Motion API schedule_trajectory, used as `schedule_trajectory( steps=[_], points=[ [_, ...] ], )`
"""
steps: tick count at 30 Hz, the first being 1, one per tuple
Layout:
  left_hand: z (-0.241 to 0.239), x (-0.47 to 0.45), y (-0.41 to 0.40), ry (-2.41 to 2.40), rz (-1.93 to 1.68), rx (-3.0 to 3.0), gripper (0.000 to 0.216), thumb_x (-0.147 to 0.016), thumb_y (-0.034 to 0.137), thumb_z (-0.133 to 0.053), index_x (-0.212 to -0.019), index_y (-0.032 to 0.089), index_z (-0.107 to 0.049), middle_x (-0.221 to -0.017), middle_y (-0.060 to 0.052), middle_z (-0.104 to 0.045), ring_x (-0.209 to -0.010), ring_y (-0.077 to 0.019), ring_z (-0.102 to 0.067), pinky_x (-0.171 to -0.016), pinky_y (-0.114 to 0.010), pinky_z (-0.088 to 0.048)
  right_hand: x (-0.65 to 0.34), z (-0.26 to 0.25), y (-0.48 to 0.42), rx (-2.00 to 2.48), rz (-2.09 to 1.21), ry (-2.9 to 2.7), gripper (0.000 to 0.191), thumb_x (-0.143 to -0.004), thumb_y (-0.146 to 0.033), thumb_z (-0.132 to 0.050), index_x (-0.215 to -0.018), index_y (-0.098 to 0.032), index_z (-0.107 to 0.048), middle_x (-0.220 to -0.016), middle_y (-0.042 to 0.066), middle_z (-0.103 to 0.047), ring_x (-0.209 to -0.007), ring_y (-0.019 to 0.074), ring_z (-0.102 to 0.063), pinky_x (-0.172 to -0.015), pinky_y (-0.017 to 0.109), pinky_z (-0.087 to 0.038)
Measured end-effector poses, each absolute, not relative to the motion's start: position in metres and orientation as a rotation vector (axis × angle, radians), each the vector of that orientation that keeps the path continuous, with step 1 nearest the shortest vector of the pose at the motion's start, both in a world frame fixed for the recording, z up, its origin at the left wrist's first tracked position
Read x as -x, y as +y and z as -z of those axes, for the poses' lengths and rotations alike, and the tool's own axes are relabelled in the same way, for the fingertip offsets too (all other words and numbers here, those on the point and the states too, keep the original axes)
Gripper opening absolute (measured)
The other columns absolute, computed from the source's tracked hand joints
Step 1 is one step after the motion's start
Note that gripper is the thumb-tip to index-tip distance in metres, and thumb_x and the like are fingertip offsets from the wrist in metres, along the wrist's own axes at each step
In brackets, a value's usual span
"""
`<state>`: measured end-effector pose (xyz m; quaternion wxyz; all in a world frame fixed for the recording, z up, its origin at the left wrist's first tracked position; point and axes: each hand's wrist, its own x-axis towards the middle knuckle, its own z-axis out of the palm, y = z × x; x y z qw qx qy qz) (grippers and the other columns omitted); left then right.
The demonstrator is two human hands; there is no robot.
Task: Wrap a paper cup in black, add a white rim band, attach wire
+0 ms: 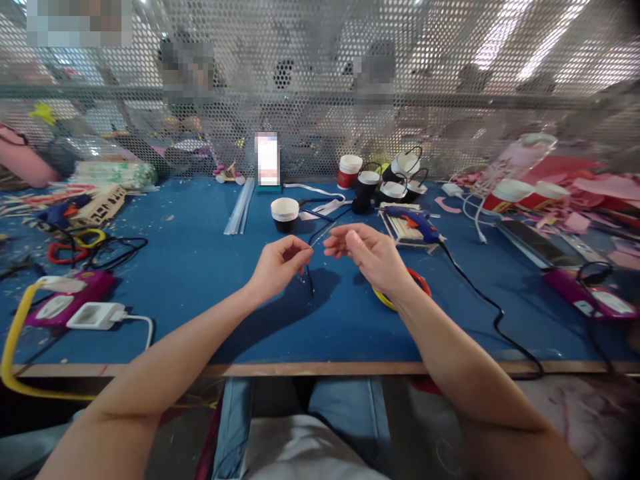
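My left hand (281, 265) is closed in a pinch over the middle of the table, thumb against forefinger. A thin black cord (311, 280) hangs just below its fingertips, and another stretch of it rises behind them. My right hand (367, 252) hovers just to the right, fingers loosely curved and apart, with nothing visible in it. A fine pale strand shows between the two hands. Beyond my left hand stands a black paper cup (285, 215) with a white rim. Partly under my right wrist lie a red and yellow ring-shaped pair of handles (420, 283).
A blue glue gun (417, 223) rests on wooden sticks at the right, its cord trailing forward. Behind are several black cups (367, 183) with wire handles and a red cup (349, 175). Clear glue sticks (240, 207), a phone (267, 160) and purple power strips (75, 297) surround the work area.
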<state>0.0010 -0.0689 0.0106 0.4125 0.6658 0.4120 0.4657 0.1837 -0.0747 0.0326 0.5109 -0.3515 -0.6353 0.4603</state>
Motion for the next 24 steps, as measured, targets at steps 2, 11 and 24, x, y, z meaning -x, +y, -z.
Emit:
schedule_trajectory(
  steps=[2, 11, 24],
  points=[
    [-0.012, -0.005, -0.073, 1.005, -1.120, -1.589, 0.018, -0.075, 0.032, -0.061, -0.073, 0.015, -0.056, -0.059, 0.002, -0.057, -0.048, -0.0075, -0.051, -0.049, -0.020, -0.041, -0.180, -0.029, -0.074, 0.858, -1.088, -1.485, 0.027, -0.080, -0.041, -0.057, -0.092, -0.017, -0.058, -0.084, 0.005, -0.067, -0.074, 0.0141, -0.065, -0.070, 0.030, -0.051],
    [-0.005, -0.013, -0.081, 0.950, -1.045, -1.539, 0.018, -0.075, 0.030, -0.062, -0.073, 0.014, -0.055, -0.059, 0.003, -0.055, -0.047, -0.0054, -0.051, -0.047, -0.018, -0.042, -0.173, -0.021, -0.072, 0.944, -1.039, -1.455, 0.021, -0.077, -0.037, -0.061, -0.075, -0.016, -0.058, -0.066, 0.001, -0.062, -0.058, 0.0106, -0.060, -0.052, 0.024, -0.052],
    [0.001, -0.014, -0.081, 0.897, -1.007, -1.526, 0.020, -0.076, 0.032, -0.061, -0.074, 0.014, -0.054, -0.056, 0.003, -0.054, -0.045, -0.0050, -0.050, -0.045, -0.017, -0.042, -0.176, -0.024, -0.072, 0.935, -1.156, -1.322, 0.020, -0.072, -0.036, -0.065, -0.075, -0.016, -0.063, -0.067, 0.002, -0.064, -0.061, 0.0115, -0.060, -0.055, 0.025, -0.049]
  ],
)
